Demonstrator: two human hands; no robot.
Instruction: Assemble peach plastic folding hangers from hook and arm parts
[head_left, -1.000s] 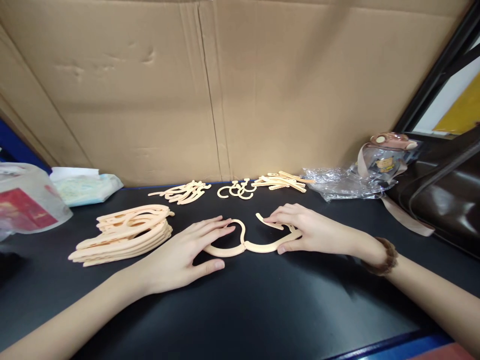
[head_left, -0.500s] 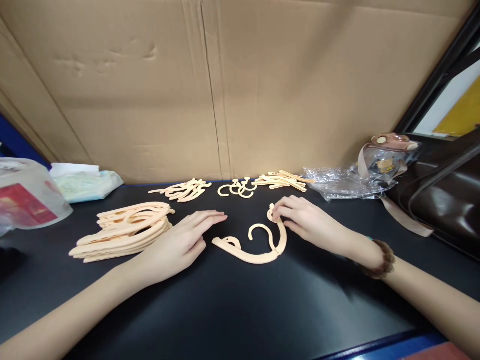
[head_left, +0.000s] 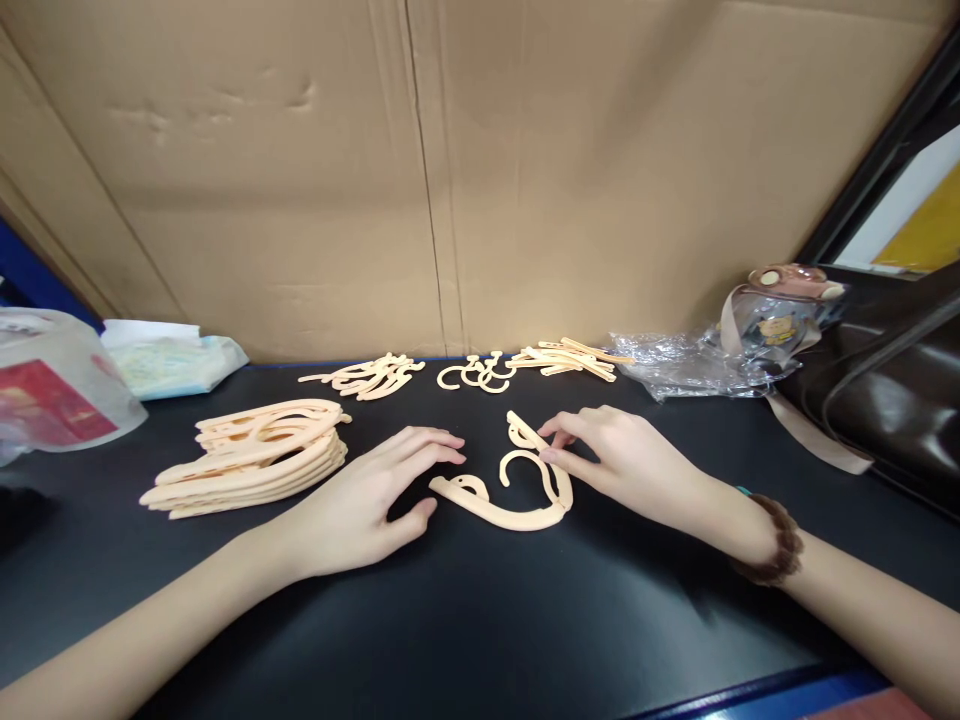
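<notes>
A cream plastic folding hanger (head_left: 517,517) lies on the black tabletop, its curved hook between its two arms. My right hand (head_left: 611,450) pinches the right arm of the hanger between thumb and fingers. That arm stands bent up, its tip leaning inward over the hook. Close to the tip of the left arm, my left hand (head_left: 375,495) hovers with fingers stretched and thumb apart, holding nothing. Left of it rests a stack of cream folded hangers (head_left: 255,460).
Along the cardboard wall (head_left: 300,200) lie a pile of curved arm pieces (head_left: 371,376), several loose hooks (head_left: 476,373) and a pile of straight strips (head_left: 566,358). Clear plastic wrap (head_left: 667,365), a bottle (head_left: 780,320) and a dark bag (head_left: 892,380) are right; a tissue pack (head_left: 176,360) and plastic tub (head_left: 64,385) left.
The hanger's right arm has swung inward toward the hook, with my right hand on it. My left hand has shifted slightly right, its thumb now farther from the fingers.
</notes>
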